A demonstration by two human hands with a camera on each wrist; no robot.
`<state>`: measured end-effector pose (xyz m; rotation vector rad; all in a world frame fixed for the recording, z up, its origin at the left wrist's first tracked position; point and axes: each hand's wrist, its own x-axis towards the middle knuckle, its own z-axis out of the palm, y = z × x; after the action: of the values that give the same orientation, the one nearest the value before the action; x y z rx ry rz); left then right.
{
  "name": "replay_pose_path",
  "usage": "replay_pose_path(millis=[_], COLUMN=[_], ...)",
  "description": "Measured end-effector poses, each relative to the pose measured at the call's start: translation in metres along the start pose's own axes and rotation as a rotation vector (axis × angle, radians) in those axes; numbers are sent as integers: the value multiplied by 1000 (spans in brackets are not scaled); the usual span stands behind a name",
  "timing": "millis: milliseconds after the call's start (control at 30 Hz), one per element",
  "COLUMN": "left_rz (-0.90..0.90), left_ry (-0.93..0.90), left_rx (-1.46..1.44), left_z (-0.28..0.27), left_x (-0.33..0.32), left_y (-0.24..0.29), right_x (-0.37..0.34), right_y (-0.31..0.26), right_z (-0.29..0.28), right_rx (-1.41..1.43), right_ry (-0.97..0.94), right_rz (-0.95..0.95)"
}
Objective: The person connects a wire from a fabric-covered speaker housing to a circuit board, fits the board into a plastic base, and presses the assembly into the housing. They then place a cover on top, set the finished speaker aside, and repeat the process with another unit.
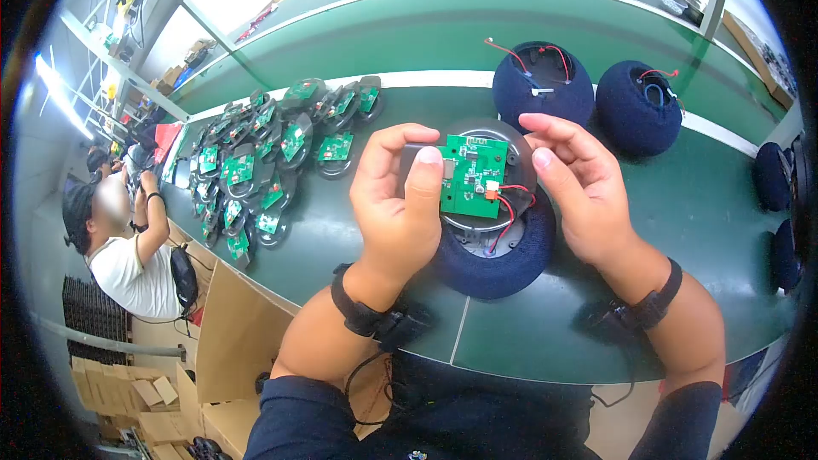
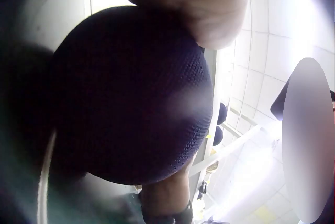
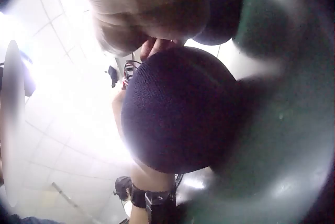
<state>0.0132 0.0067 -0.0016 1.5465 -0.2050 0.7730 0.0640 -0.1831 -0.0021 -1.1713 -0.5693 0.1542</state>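
Note:
My left hand (image 1: 396,200) grips a round black cover (image 1: 518,146) that carries a green circuit board (image 1: 474,181). The thumb presses at the board's left edge. A white connector with red wires (image 1: 512,221) is plugged into the board, and the wires run down into the opening of a navy fabric-covered ball housing (image 1: 503,277). That housing sits on the table below the tilted cover. Beside the cover's right rim is my right hand (image 1: 592,196), its fingers loosely bent and nothing between thumb and index. Both wrist views are mostly filled by the dark fabric housing (image 2: 131,98).
Many black covers with green boards (image 1: 294,143) lie piled on the left of the green table (image 1: 358,243). Two more navy housings (image 1: 543,89) with red wires stand at the back right. A person (image 1: 136,264) sits at the far left, near open cardboard boxes (image 1: 239,332).

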Motion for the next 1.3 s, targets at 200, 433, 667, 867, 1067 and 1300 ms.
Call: replay_pose_path(millis=[200,433,667,867,1067,1300], left_rz=[-39,-24,-105,25,393,360], left_ry=[-41,-5,-61,-176,-426,-597], left_rx=[-85,-12,-88,35,592,508], left_z=[-5,-2,-7,-31,-40,-45], left_x=[-2,0,10,15,-6,-10], left_y=[-2,-5,0,35,61,42], right_x=[2,4,9,9,9,7], right_y=[8,17,12,11,0,-38], right_z=[-8,-13,-16,-12,-23,-17], right_rx=[-37,94,220,-18,-127,-721], right_ry=[12,35,4,-75,-445,-462], right_rz=[12,-22,46,-82,-56,-206])
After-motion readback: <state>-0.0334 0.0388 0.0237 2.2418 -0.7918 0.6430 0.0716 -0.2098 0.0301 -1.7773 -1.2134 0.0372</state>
